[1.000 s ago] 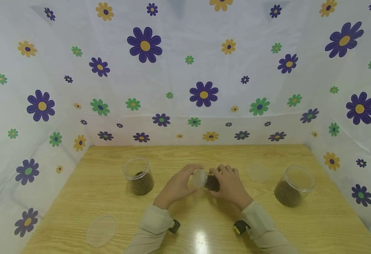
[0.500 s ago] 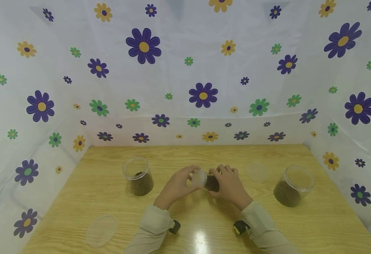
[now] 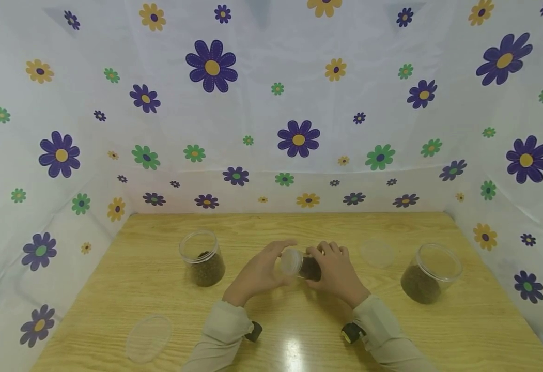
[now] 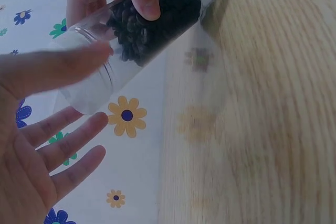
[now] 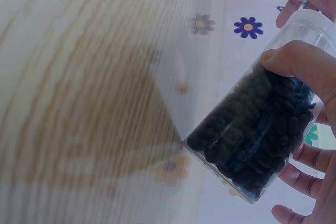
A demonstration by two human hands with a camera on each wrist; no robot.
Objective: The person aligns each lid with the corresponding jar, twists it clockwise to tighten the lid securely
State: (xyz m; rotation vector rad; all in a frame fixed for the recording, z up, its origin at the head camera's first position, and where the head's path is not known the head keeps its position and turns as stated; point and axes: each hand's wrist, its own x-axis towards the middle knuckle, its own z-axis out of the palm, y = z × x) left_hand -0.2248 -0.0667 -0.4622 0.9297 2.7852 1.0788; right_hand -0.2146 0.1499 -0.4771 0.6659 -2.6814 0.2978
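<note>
My right hand [image 3: 338, 271] grips a small clear jar [image 5: 252, 129] of dark, bean-like pieces, thumb on one side and fingers on the other. The jar is tilted onto its side just above the table, its whitish translucent lid [image 3: 292, 262] toward the left hand. Around that lid is my left hand [image 3: 259, 271], its fingers [image 4: 68, 148] extended and spread. In the left wrist view the blurred left thumb lies across the lid's edge; whether it touches is unclear.
On the wooden table [image 3: 271, 227], a wide open jar [image 3: 206, 266] partly filled with dark bits stands left, and another open jar [image 3: 422, 281] right. Flat clear discs lie at the front left [image 3: 149, 338] and back right [image 3: 377, 253]. Flowered cloth [image 3: 252, 103] encloses the back and sides.
The left fingers closed on the lid half a second ago and have now spread apart from it, as they were a second ago. The right hand and jar stay nearly in place.
</note>
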